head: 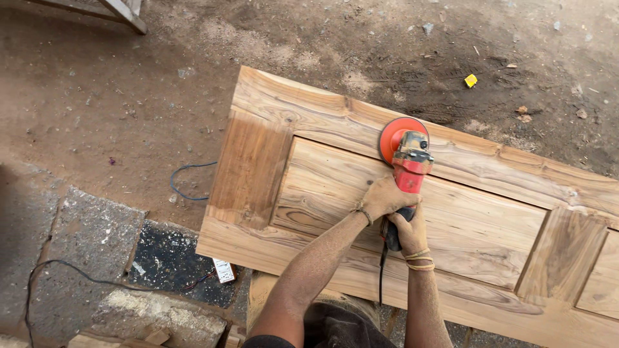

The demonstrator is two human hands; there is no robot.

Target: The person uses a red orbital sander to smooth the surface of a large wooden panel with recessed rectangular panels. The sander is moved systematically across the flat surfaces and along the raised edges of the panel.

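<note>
Both bare arms reach forward from the bottom edge. Left hand (385, 197) wraps its fingers tight over the red power sander with a round orange disc (406, 154); right hand (409, 231) is clamped on its dark handle. It looks like sanding: the disc sits on the big brown wooden door panel (322, 116), near the far rail. A steady, flat push seems needed.

Soft, even daylight falls on my work, bright without glare. The wooden door panel (451, 212) shows its grain sharply. Shadows are faint and short; the darkest patch lies near left, under the panel's edge. My forearms look slightly stretched at the near edge. No motion blur shows.
</note>
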